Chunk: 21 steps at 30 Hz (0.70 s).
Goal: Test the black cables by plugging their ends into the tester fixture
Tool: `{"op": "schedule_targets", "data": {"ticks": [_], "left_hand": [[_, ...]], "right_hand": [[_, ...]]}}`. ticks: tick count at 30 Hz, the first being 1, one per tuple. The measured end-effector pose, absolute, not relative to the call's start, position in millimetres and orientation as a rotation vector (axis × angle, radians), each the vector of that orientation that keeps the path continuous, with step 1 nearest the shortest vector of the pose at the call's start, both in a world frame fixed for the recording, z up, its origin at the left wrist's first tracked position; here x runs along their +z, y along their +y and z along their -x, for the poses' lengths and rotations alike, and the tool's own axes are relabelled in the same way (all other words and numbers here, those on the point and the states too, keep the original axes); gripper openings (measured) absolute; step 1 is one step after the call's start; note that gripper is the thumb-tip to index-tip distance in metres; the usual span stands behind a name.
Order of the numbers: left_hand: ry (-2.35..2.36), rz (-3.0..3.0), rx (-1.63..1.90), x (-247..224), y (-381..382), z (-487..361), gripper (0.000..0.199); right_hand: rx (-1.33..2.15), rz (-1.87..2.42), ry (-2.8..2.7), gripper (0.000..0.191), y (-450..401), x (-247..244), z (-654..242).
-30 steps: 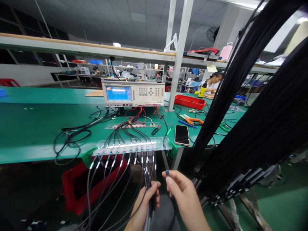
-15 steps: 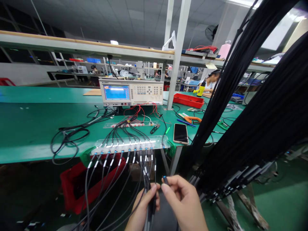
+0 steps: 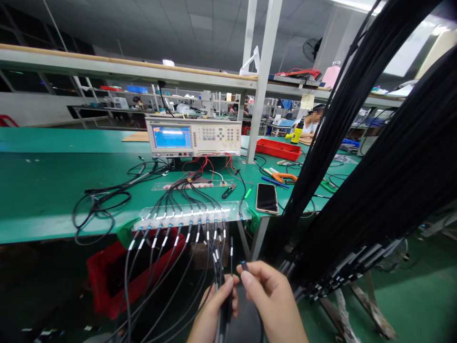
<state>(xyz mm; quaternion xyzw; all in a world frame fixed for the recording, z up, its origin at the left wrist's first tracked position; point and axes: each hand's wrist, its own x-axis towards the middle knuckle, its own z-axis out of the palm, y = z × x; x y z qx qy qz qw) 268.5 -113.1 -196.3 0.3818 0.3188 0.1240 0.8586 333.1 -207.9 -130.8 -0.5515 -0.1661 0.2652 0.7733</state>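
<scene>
My left hand (image 3: 214,309) is closed around a bundle of thin black cables (image 3: 171,276) that run up to a clear connector fixture (image 3: 189,215) at the front edge of the green bench (image 3: 43,195). Several cables are plugged into it in a row. My right hand (image 3: 273,300) pinches the small plug end of one loose black cable (image 3: 244,265) between thumb and forefinger, below the fixture and close to my left hand.
A beige test instrument with a blue screen (image 3: 194,137) stands behind the fixture. A phone (image 3: 266,198), orange pliers (image 3: 283,177) and loose wire loops (image 3: 96,205) lie on the bench. Thick black cable bundles (image 3: 374,157) hang at right. A red bin (image 3: 117,276) sits under the bench. A person (image 3: 314,121) sits far right.
My right hand has come down and slightly left with the loose cable plug, away from the fixture and nearer my left hand. The left hand has barely moved.
</scene>
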Motion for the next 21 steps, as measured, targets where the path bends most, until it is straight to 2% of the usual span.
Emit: {"op": "schedule_targets", "data": {"ticks": [6,9,21], "left_hand": [[0.583,-0.785,0.245,-190,-117,-269,0.037],[0.635,-0.727,0.25,-191,-119,-269,0.04],[0.631,-0.718,0.245,-186,-117,-269,0.044]], "right_hand": [[0.628,1.19,-0.357,0.047,-216,-131,-336],[0.655,1.175,-0.331,0.05,-219,-135,-339],[0.693,1.072,-0.288,0.04,-223,-131,-345]]}}
